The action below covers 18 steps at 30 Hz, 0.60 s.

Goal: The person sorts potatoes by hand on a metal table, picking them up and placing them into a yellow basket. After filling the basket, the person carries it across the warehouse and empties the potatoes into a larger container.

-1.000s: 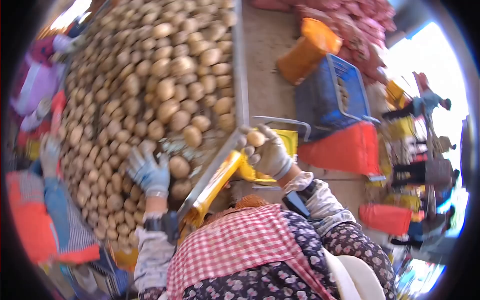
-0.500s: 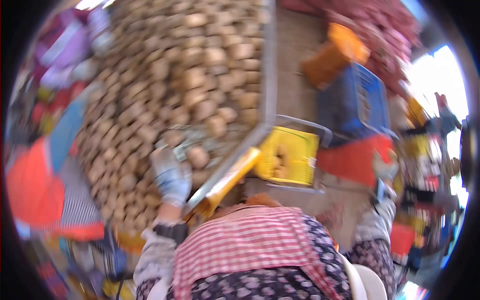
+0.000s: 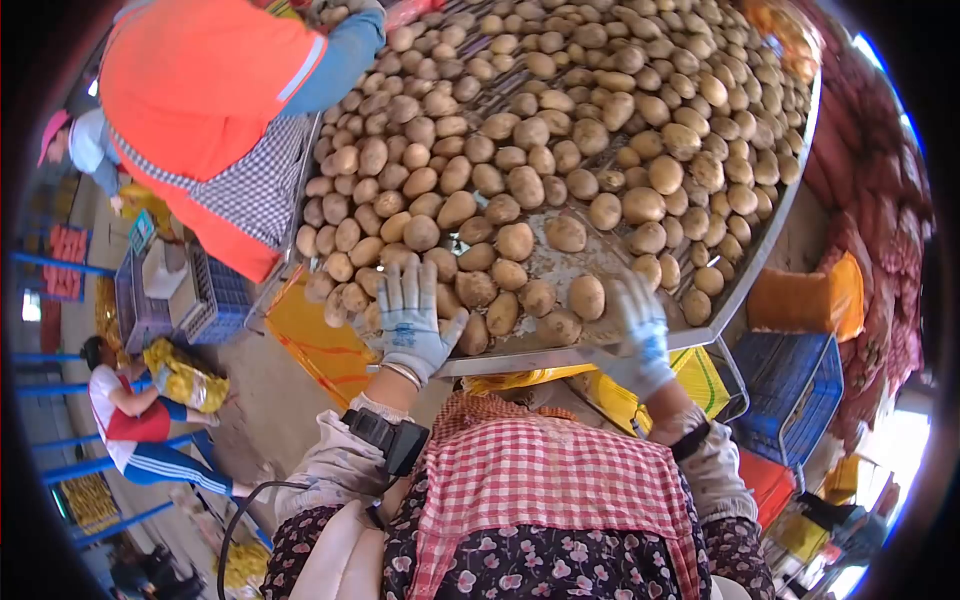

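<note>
Potatoes (image 3: pixel 520 185) cover a metal sorting table (image 3: pixel 560 357) in front of me. My left hand (image 3: pixel 415 325), in a white glove with blue print, lies palm down over the potatoes at the near edge, fingers stretched and spread. My right hand (image 3: pixel 642 335), gloved the same way and slightly blurred, reaches over the near rim with its fingers extended. A single potato (image 3: pixel 586 297) lies just left of its fingertips. Neither hand grips a potato.
A co-worker in an orange vest (image 3: pixel 210 90) leans over the table's left side. Yellow sacks (image 3: pixel 700 380) hang below the near rim. At the right stand a blue crate (image 3: pixel 790 385) and an orange sack (image 3: pixel 810 300). Another person (image 3: pixel 130 400) carries a yellow sack at left.
My view has turned, so the table now spans the front. My right hand has come from beside a red container at the right to the table. My left hand stays over the potatoes.
</note>
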Each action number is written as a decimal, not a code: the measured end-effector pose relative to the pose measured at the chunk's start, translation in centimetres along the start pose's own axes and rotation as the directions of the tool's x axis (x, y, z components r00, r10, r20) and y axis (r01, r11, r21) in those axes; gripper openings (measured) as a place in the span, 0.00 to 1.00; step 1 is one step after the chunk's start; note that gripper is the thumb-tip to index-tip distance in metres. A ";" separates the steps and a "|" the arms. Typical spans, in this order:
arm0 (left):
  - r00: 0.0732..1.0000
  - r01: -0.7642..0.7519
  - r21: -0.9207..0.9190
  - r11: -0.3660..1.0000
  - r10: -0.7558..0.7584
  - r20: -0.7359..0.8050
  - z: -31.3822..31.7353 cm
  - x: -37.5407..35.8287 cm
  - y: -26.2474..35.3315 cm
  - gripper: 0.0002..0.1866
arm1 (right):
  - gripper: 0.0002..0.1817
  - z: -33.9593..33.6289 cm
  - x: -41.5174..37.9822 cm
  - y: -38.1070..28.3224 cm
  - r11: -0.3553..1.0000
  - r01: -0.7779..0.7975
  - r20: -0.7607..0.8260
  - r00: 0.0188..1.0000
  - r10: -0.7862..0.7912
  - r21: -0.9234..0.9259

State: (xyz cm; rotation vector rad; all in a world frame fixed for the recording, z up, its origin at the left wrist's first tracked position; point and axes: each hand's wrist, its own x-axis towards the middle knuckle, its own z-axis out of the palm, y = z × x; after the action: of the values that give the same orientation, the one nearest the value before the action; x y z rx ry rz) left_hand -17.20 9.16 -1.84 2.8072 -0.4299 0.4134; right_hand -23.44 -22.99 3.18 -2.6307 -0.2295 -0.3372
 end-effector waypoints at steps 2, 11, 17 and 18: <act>0.968 0.089 0.071 0.994 -0.103 0.230 -0.4 -1.2 -0.7 0.44 | 0.47 2.8 2.0 -1.4 0.986 0.157 0.262 0.956 -0.136 -0.062; 0.956 0.293 0.132 0.947 -0.292 -0.024 -2.7 -1.3 -7.0 0.42 | 0.42 8.3 6.5 -5.2 0.953 0.297 0.318 0.910 -0.265 -0.054; 0.965 -0.038 0.041 0.998 0.026 0.260 -1.8 -1.8 -4.7 0.44 | 0.35 7.6 7.4 -6.9 0.962 0.268 0.577 0.778 -0.248 0.052; 0.963 -0.029 0.045 0.999 0.016 0.268 -1.7 -2.0 -5.4 0.42 | 0.28 7.7 7.4 -6.6 0.940 0.329 0.430 0.838 -0.335 0.091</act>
State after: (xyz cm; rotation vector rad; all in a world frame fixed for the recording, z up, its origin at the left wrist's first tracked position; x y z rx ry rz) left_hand -17.67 15.13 -2.06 2.9179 -0.5146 0.0461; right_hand -16.31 -12.84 1.52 -2.6137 -0.8438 0.1620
